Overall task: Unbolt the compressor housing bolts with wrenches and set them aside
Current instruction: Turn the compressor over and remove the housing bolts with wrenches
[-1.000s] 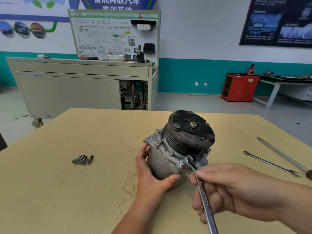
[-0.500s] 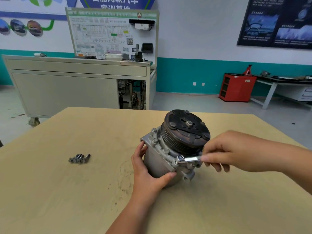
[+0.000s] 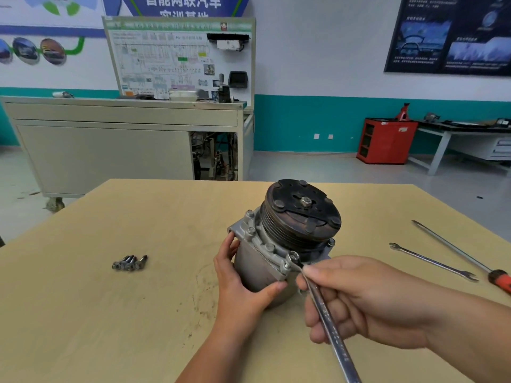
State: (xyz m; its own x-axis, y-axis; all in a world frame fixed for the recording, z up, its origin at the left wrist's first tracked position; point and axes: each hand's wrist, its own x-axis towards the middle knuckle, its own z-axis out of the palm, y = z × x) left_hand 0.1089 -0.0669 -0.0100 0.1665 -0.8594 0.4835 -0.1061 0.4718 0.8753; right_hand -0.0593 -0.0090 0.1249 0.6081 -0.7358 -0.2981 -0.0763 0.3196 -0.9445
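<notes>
Steel wrench (image 3: 326, 322) runs through the right grip (image 3: 367, 302), whose fingers curl round its shaft. Its ring end sits on a flange bolt (image 3: 293, 257) at the five o'clock edge of the compressor (image 3: 276, 244). The left grip (image 3: 240, 286) clasps the grey housing at about seven o'clock, thumb and fingers curled round it to brace.

The compressor stands mid-counter (image 3: 110, 313), pulley face tilted up and away. The ring looks only partly square on the head, so a hard pull could slip off, round the bolt and drive knuckles into the flange. If the bracing slackens, the housing could twist or skid.

Removed bolts (image 3: 130, 263) lie clustered at nine o'clock, well apart. A spare wrench (image 3: 431, 261) and a screwdriver (image 3: 456, 250) lie at three o'clock.
</notes>
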